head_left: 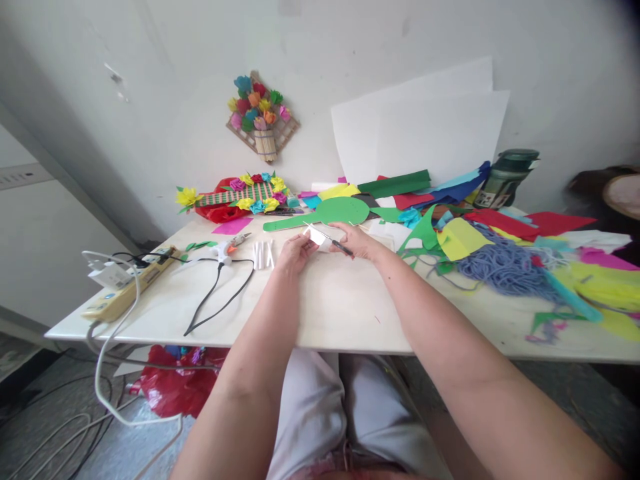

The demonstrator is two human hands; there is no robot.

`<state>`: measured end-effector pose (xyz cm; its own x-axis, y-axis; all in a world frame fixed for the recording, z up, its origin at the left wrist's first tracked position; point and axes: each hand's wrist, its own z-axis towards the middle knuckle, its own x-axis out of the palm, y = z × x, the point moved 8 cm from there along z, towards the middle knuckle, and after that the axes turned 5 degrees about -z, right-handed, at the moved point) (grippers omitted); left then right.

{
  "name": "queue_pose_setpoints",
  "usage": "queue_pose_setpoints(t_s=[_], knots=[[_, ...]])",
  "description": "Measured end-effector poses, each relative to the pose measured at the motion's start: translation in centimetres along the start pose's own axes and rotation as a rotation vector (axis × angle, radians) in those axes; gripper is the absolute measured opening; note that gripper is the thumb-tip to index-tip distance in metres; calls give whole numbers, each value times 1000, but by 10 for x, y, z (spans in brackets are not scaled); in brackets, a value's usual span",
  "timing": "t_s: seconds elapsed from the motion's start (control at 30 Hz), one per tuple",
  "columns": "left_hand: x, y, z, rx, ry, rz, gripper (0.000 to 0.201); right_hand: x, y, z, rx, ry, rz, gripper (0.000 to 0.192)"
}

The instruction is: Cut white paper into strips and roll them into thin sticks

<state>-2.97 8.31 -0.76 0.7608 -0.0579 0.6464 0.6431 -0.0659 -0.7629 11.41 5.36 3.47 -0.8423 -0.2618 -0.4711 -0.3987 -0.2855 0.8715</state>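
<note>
Over the middle of the table, my left hand [297, 252] pinches a small piece of white paper [318, 236]. My right hand [359, 241] is closed on a slim pair of scissors [342, 247] with dark handles, whose thin blades lie across the white paper. Its fingers partly hide the handles. Just left of my left hand lie several short white paper rolls [263, 255]. A green paper cutout [343, 211] with a round body and long neck rests behind both hands.
A white glue gun [223, 252] with a black cord lies left. Further left is a power strip [131, 283] with plugs. Coloured paper [395, 184], blue-grey yarn [505, 263] and a dark bottle [507, 179] crowd the right. A flower-trimmed craft [240, 194] stands at the back.
</note>
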Motion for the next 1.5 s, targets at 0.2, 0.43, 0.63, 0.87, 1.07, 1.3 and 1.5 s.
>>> queue_pose_setpoints(t_s=[0.2, 0.43, 0.63, 0.87, 1.07, 1.3, 1.5], knots=[[5, 4, -3, -50, 14, 36, 5, 2, -2, -4, 58, 27, -27, 86], [10, 6, -6, -55, 34, 50, 6, 0, -1, -4, 74, -8, -45, 84], [8, 7, -5, -65, -10, 38, 7, 0, 1, -3, 70, -36, -56, 85], [8, 8, -3, -67, -15, 25, 7, 1, -2, -3, 96, -48, -15, 81], [2, 5, -2, -48, -62, -6, 10, -6, -12, 2, 85, -64, 71, 77], [4, -2, 1, 43, 8, 9, 5, -41, -17, -4, 65, -287, 202, 69], [1, -4, 3, 93, -13, -16, 13, -41, -15, -4, 41, -269, 172, 71]])
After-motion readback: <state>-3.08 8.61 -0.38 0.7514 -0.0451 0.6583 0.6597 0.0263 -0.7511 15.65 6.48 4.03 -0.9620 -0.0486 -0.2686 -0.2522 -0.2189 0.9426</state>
